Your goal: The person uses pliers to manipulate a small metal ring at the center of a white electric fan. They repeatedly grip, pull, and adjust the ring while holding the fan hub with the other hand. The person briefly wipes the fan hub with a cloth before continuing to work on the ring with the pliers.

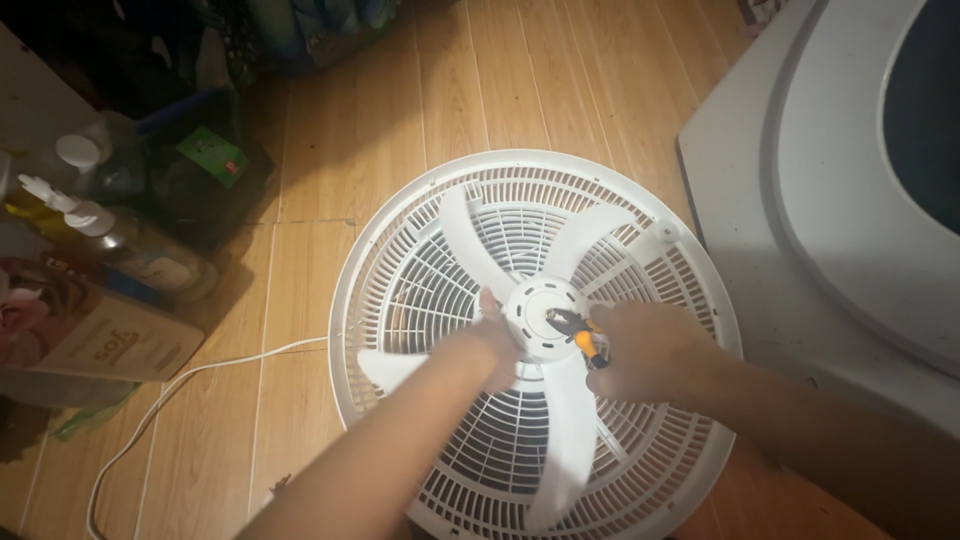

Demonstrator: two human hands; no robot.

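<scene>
Wooden floor carries a white fan (470,260) lying flat, left hand (495,345) pressing its thin bendable blades at the stiff hub (545,318), the safer hold, right hand (640,350) closed around small pliers (578,332)

- The wooden floor (480,90) lies open beyond the fan's far rim, giving a hand room to pass there.
- The white appliance (800,200) stands just beside the fan grille (400,250) on the right, closing that side.
- Bottles (110,235) and a box (95,335) crowd the left edge, well apart from the grille.
- A white cord (190,380) trails across the floor at lower left.
- The blades (575,440) bar the way over the grille.
</scene>
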